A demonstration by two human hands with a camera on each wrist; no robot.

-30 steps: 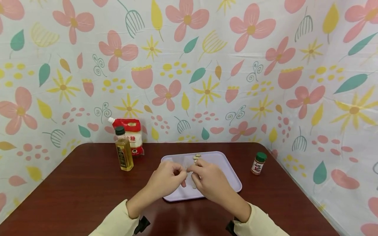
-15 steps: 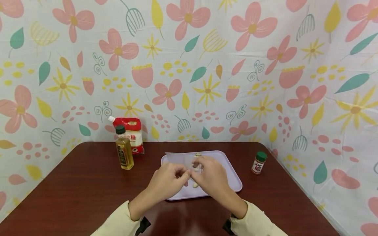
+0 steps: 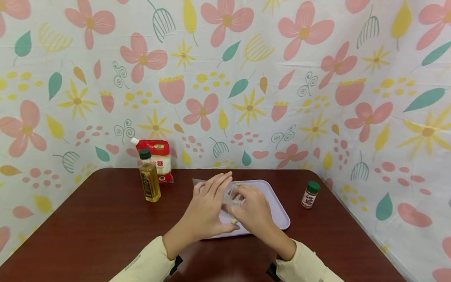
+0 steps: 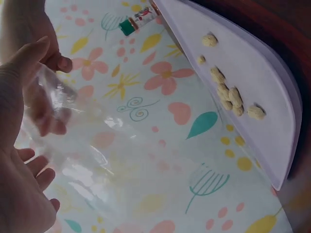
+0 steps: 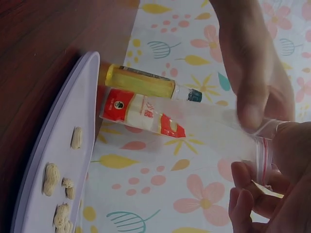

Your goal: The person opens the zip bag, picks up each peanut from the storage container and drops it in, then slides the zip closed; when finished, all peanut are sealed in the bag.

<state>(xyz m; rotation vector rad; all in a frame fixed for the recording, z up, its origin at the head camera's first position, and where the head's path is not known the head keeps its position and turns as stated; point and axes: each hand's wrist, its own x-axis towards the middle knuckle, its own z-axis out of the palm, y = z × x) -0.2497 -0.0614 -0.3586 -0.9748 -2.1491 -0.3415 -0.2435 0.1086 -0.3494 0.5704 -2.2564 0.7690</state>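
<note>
A clear zip bag [image 5: 263, 158] with a red line along its mouth is in my right hand [image 3: 254, 207], whose fingers and thumb pinch it near the opening. My left hand [image 3: 208, 207] is spread beside the bag, its fingers fairly straight and the thumb apart; in the right wrist view its thumb side meets the mouth. Whether a finger is inside the bag, I cannot tell. The transparent body hangs out in the left wrist view. Below both hands lies a pale lilac tray [image 3: 276, 207] with several unshelled peanuts [image 4: 235, 97], partly hidden in the head view.
On the table's left stands an oil bottle [image 3: 150, 182] with a dark green cap, in front of a red and white sugar pouch [image 3: 163, 164]. A small green-lidded spice jar [image 3: 310, 195] stands at the right. Patterned cloth [image 3: 225, 78] hangs behind the table.
Earlier both hands pinched close together over the tray. The left hand has since let go and spread its fingers upward, while the right hand keeps hold of the bag.
</note>
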